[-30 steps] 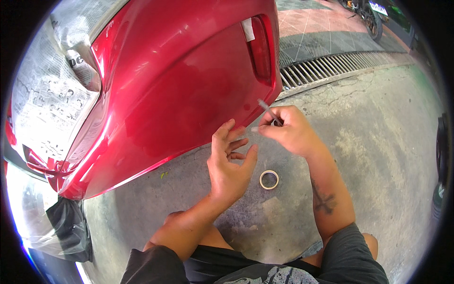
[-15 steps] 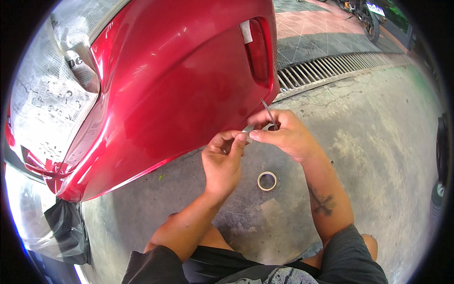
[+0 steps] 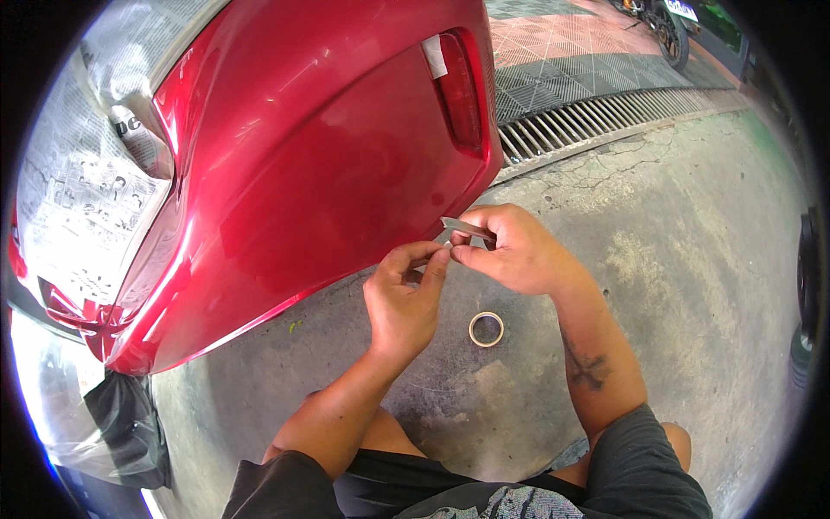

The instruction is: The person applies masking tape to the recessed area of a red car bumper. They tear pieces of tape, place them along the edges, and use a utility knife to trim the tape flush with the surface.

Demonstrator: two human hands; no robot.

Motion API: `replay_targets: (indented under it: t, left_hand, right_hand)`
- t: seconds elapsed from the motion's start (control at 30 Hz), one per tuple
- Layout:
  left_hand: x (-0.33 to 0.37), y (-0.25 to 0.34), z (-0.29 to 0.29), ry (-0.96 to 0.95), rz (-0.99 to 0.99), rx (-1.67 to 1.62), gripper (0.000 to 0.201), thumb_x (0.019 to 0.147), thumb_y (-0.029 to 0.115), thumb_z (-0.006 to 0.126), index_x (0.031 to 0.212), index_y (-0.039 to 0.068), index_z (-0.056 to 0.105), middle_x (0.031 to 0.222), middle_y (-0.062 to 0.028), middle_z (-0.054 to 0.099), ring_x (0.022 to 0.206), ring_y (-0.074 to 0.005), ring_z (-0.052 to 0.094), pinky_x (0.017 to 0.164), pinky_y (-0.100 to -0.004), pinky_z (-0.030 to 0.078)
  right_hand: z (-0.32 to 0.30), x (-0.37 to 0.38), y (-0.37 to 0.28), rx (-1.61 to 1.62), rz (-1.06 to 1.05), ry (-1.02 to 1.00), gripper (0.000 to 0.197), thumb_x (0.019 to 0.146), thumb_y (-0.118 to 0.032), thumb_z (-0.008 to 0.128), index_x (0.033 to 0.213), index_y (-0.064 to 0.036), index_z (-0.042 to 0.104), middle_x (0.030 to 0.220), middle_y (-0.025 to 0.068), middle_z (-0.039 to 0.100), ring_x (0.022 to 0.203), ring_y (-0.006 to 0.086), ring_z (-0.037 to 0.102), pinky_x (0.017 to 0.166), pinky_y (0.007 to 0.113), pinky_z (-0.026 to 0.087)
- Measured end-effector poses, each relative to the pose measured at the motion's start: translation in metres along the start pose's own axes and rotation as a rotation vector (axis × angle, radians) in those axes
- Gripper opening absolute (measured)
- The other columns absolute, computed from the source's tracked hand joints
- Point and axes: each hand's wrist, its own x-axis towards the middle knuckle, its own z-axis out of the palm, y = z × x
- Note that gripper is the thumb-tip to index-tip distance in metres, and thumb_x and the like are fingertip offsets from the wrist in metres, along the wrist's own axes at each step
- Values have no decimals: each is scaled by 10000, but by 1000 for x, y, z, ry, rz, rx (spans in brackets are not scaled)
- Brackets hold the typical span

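Note:
In front of the red painted car panel (image 3: pixel 320 164) my two hands meet, fingertips nearly touching. My left hand (image 3: pixel 404 298) is closed in a pinch on a small whitish piece (image 3: pixel 447 246), mostly covered by the fingertips. Curled fingers of my right hand (image 3: pixel 510 251) hold a thin grey metal strip (image 3: pixel 468 228), its free end pointing left over the left fingertips. A second grey edge shows below it, and whether both belong to one tool I cannot tell. On the concrete below lies a roll of tape (image 3: pixel 472 332).
Newspaper (image 3: pixel 95 199) covers the car's upper left part. Clear plastic sheeting (image 3: pixel 60 398) and a black sheet (image 3: pixel 130 424) hang at the lower left. A drain grate (image 3: pixel 571 125) crosses the floor beyond the panel. A motorcycle (image 3: pixel 670 35) stands at the far right.
The metal strip in my right hand has swung from nearly upright to pointing left, close over the left fingertips. My left hand keeps its pinch. The view has shifted slightly.

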Motion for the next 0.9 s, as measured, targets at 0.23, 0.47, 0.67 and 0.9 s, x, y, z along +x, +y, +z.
replay_targets:
  t: [0.23, 0.47, 0.67, 0.9]
  left_hand:
    - [-6, -14, -4, 2, 3, -123, 337, 1049, 18, 765, 1369, -19, 668, 1091, -82, 756, 958, -141, 742, 843, -284, 574]
    - [-35, -18, -18, -247, 10, -42, 356, 1028, -8, 756, 1371, -17, 663, 1068, -76, 739, 975, -146, 733, 858, -309, 578]
    - [-35, -16, -37, -269, 76, 46, 391, 1022, 2, 771, 1394, 3, 652, 1079, -68, 742, 994, -138, 715, 870, -311, 572]
    - [-34, -20, -36, -315, 112, 44, 429, 1022, 6, 773, 1427, 6, 633, 1111, -80, 750, 997, -135, 713, 878, -314, 574]
  right_hand:
    - [-28, 30, -1, 1, -79, 496, 194, 1035, -221, 800, 1056, -31, 771, 888, -37, 701, 755, 43, 531, 713, 268, 470]
    - [-37, 93, -29, -191, -355, 780, 205, 1019, -199, 791, 1088, -7, 767, 1021, 157, 715, 850, 303, 702, 816, 424, 560]
    - [-35, 105, -26, -311, -365, 817, 194, 1024, -187, 790, 1127, -23, 779, 1099, 156, 702, 896, 337, 720, 842, 445, 579]
    - [-30, 105, -26, -399, -376, 847, 172, 1019, -162, 792, 1116, -19, 784, 1081, 144, 684, 902, 323, 735, 836, 455, 586]
